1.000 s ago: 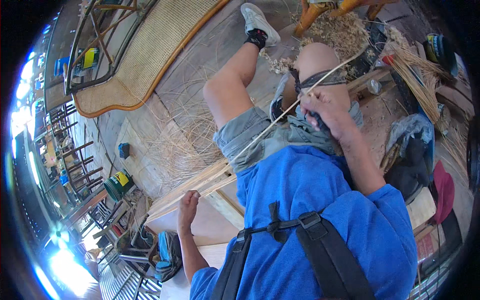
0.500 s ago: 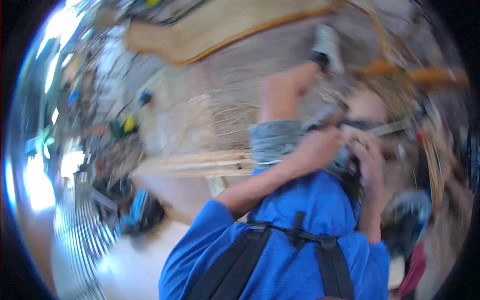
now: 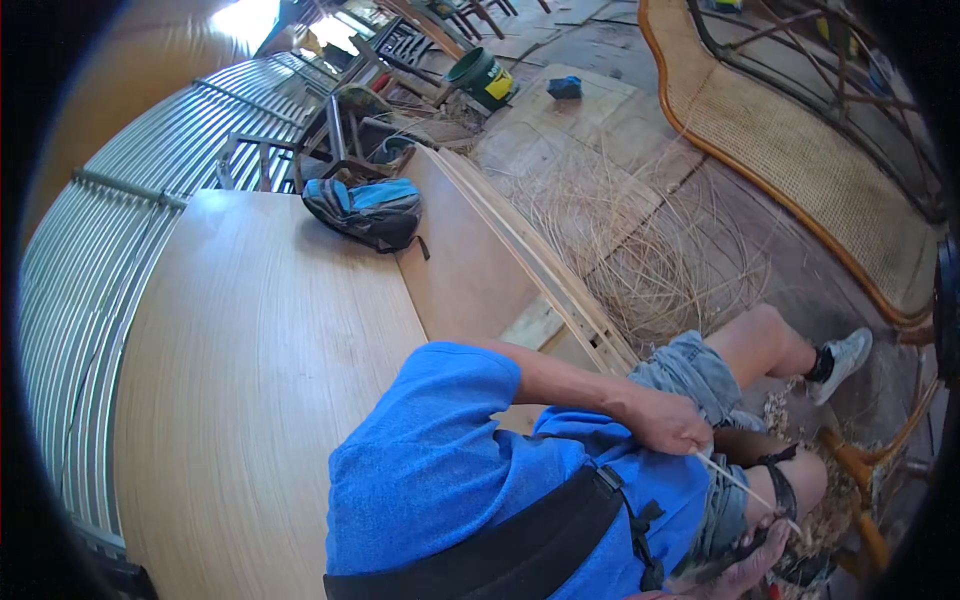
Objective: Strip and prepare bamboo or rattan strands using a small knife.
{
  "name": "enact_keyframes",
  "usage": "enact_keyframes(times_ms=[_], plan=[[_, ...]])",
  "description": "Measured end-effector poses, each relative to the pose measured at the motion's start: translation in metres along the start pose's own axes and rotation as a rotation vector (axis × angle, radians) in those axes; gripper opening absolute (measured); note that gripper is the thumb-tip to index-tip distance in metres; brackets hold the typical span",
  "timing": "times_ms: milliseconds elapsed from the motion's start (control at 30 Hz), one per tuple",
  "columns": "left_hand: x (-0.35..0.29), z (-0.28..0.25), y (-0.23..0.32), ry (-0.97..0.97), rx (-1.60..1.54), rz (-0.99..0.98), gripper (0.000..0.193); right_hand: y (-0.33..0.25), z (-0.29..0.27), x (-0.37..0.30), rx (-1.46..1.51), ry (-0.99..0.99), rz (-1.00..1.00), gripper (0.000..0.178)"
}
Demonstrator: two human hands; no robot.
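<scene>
The pale strip [image 3: 735, 483] looks thin, straight. Your left hand [image 3: 672, 421] clenches one end, your right hand [image 3: 757, 568] grasps near the other.

The left hand [image 3: 672, 420] grips 1 pale strip [image 3: 735, 482] slanting down to the right hand [image 3: 758, 566] near the knee [image 3: 809, 480].

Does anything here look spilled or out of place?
Yes: thin pale strips lie in a messy tangle across the floor, looking spilled rather than bundled, unlike the single straight strip in the left hand.
</scene>
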State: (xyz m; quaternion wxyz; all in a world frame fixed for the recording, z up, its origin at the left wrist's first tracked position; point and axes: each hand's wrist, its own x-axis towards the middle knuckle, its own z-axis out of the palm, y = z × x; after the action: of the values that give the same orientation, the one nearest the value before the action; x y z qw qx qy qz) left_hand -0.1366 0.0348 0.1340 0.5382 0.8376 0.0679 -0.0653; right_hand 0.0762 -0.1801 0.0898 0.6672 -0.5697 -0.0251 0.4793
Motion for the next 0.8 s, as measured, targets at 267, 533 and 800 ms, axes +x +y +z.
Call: enact_keyframes(times_ms=[267,533,800], plan=[[0.032,0.026,-0.023,0.083,-0.055,-0.054,0.023,-0.005,-0.050,0.041,-0.257,0.157,0.087,0.022],[0.088,0.061,-0.048,-0.226,0.565,-0.230,0.027,-0.018,-0.149,-0.023,-0.538,0.593,-0.059,0.041],[0.121,0.056,-0.027,-0.116,0.189,-0.079,0.034,0.010,-0.087,-0.018,-0.307,0.709,0.081,0.035]])
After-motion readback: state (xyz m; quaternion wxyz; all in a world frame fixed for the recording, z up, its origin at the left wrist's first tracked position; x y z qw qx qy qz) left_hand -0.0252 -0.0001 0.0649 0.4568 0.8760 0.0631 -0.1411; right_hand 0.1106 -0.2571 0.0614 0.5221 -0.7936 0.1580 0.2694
